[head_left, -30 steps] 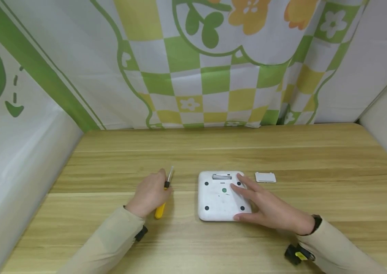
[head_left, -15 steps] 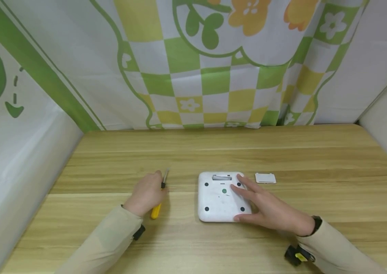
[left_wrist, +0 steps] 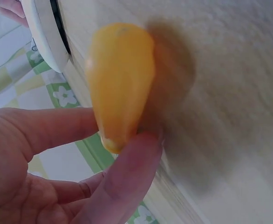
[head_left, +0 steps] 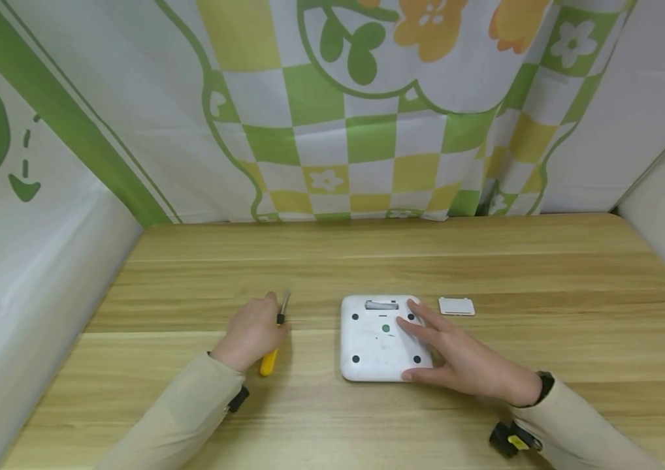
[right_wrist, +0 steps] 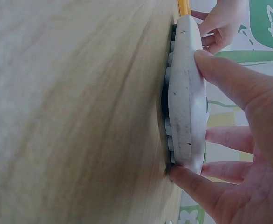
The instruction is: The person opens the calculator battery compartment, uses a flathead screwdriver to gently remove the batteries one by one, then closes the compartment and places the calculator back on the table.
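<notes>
My left hand [head_left: 253,333] pinches a screwdriver [head_left: 270,360] with a yellow handle; its metal shaft points away toward the back of the table. In the left wrist view, thumb and finger hold the narrow end of the yellow handle [left_wrist: 122,74] close over the wood. Right of it a white calculator [head_left: 376,352] lies face down, keys [right_wrist: 169,59] toward the table in the right wrist view. A silvery battery [head_left: 382,305] shows in its uncovered compartment. My right hand [head_left: 462,359] rests spread on its right side, thumb at the near edge, fingers on the back.
A small white battery cover [head_left: 456,306] lies on the wooden table [head_left: 573,294], right of the calculator. Behind the table hangs a green, yellow and white checked curtain [head_left: 368,140]. White cloth walls stand on both sides.
Over the last second my left hand has shifted slightly left with the screwdriver, then stayed there. The right hand, the calculator and the cover have kept their places.
</notes>
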`<control>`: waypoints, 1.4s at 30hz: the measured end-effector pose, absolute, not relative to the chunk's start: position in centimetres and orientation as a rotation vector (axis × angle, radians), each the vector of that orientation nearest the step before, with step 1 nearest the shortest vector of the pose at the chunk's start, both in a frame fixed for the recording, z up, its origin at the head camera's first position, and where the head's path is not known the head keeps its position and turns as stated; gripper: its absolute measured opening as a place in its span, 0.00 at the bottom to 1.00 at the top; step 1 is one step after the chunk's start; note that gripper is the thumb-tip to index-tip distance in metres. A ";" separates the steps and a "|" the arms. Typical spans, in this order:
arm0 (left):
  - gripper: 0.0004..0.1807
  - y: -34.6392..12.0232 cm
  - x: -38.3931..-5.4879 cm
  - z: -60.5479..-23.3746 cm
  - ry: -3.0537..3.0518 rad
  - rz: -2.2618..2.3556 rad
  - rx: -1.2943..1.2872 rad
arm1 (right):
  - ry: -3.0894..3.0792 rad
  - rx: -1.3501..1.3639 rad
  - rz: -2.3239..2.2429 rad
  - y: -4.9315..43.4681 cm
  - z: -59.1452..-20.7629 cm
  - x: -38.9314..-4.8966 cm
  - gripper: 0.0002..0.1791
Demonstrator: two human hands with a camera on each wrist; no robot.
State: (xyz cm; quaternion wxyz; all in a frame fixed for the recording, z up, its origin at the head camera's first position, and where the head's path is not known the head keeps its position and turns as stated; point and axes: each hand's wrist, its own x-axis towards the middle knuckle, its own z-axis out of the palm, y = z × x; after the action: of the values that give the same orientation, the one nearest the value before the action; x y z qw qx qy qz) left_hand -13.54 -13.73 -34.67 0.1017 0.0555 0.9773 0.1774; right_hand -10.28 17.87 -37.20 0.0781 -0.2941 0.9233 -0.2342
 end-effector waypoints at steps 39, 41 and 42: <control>0.42 -8.9 -11.7 -35.7 2.805 0.658 0.446 | 2.772 -0.894 -0.713 18.0 -37.3 -10.3 0.43; 0.42 -8.7 -11.7 -35.7 2.791 0.659 0.457 | 2.776 -0.899 -0.709 18.0 -37.3 -10.3 0.43; 0.42 -8.6 -11.7 -35.7 2.782 0.661 0.457 | 2.774 -0.900 -0.711 18.0 -37.3 -10.3 0.43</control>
State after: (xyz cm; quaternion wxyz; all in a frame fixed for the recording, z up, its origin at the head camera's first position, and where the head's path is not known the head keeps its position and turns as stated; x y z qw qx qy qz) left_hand -11.67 -8.57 -35.70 0.1228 0.1566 0.9535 0.2266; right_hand -10.27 17.99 -37.26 0.0699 -0.2990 0.9219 -0.2362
